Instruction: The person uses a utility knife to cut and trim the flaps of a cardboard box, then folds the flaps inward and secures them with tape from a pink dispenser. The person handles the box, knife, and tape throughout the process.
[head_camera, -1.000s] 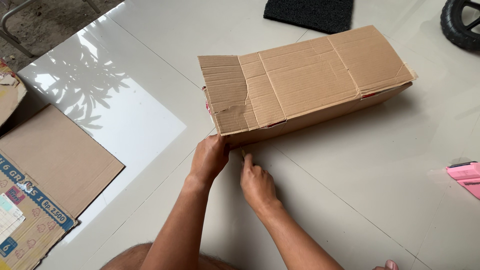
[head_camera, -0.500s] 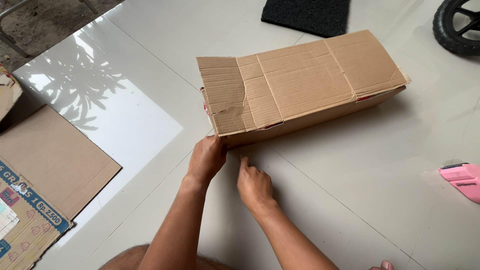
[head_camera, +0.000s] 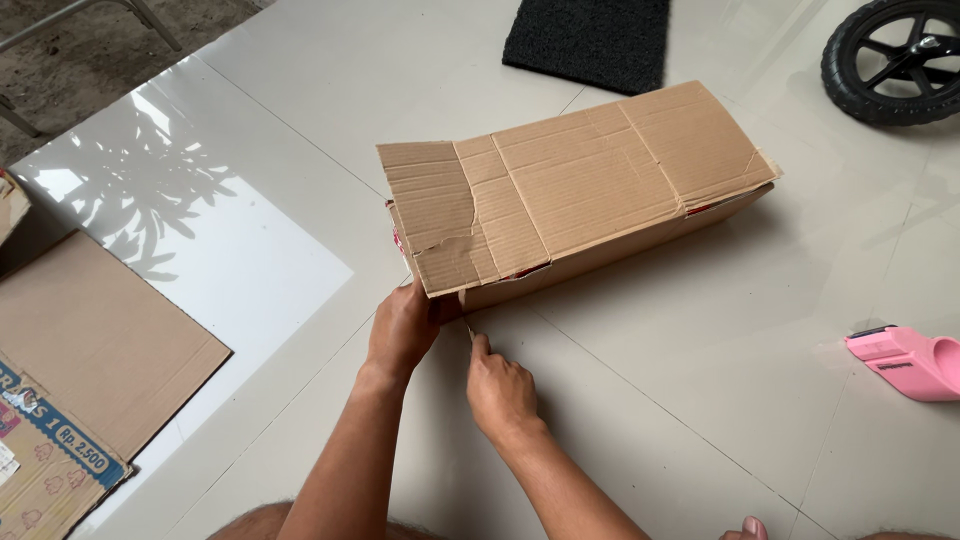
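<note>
My left hand (head_camera: 402, 328) grips the near corner of the cardboard box (head_camera: 580, 190), fingers curled round the edge just under the torn flap (head_camera: 440, 225), thumb side tucked against the box wall. Closed on it, not spread. My right hand (head_camera: 497, 385) sits just beside the left, a little nearer to me, fingers bunched with the index pointing up at the same corner; it looks to pinch something thin there, cannot tell what. Fingertip touches or nearly touches the box's lower edge, cannot tell which.

The box lies on its side on the tiled floor (head_camera: 680, 400), straight ahead of both hands, long axis running away to the right. Top face is plain brown corrugated board with fold creases; flap at the hand end has the outer paper layer ripped off. A sliver of red print shows at the left end under the flap.

Left of my left hand, well apart: a flat cardboard sheet (head_camera: 90, 340) on the floor, printed edge at its near end. Right of my right hand, well apart: a pink slipper (head_camera: 905, 362). Beyond the box: a dark mat (head_camera: 590, 40); far right beyond it, a small black wheel (head_camera: 895, 55). Glossy floor patch reflects leaves, far left of the hands.
</note>
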